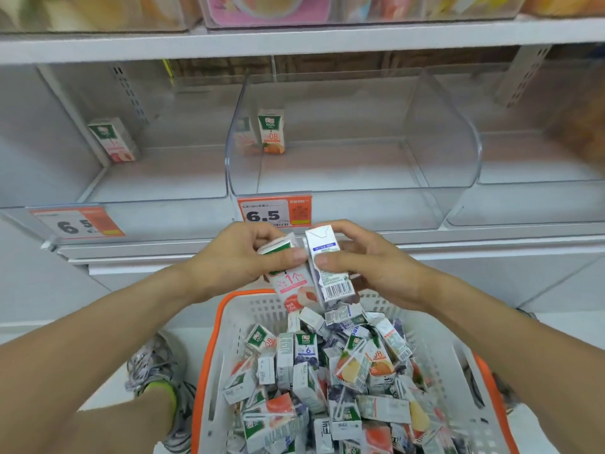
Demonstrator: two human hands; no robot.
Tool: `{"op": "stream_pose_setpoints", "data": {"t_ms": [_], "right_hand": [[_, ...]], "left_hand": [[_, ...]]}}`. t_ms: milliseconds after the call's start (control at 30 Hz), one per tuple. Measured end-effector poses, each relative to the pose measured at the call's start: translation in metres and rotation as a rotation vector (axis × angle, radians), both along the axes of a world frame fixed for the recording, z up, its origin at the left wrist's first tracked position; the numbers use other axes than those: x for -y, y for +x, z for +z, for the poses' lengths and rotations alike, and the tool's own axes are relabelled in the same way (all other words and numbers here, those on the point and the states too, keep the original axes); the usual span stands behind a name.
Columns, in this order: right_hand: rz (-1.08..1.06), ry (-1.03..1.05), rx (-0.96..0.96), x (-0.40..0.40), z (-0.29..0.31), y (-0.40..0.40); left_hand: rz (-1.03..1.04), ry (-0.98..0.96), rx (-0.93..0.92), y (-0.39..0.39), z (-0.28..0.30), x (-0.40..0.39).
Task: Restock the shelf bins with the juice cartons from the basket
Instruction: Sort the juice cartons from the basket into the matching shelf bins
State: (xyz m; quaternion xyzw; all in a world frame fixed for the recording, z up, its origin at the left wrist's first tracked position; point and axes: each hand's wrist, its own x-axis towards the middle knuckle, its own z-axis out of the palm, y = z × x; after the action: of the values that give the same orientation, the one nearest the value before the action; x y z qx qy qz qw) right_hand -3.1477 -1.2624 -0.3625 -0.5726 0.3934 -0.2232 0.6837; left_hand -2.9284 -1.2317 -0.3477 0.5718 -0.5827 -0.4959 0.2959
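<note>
Basket [229, 326]: mixed juice cartons heaped below my arms; my left hand [239, 257] pinches a peach carton [293, 286], my right hand [366, 263] a blue-print carton [330, 273], touching above it; clear shelf bin [360, 191] beyond, one orange carton [271, 131] inside; risk: flavours binned wrong, cartons knocking loose

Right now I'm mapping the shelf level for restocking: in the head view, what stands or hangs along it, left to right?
Left price tag → pink carton in the left bin → orange carton in the middle bin → middle price tag → clear divider.
</note>
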Motion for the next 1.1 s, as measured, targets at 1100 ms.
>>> {"op": "stream_pose_setpoints", "data": {"t_ms": [1100], "right_hand": [[-0.457,-0.592,-0.937,0.283,0.027,-0.186]], "left_hand": [[0.190,-0.462,-0.325,-0.142,0.019,0.111]]}}
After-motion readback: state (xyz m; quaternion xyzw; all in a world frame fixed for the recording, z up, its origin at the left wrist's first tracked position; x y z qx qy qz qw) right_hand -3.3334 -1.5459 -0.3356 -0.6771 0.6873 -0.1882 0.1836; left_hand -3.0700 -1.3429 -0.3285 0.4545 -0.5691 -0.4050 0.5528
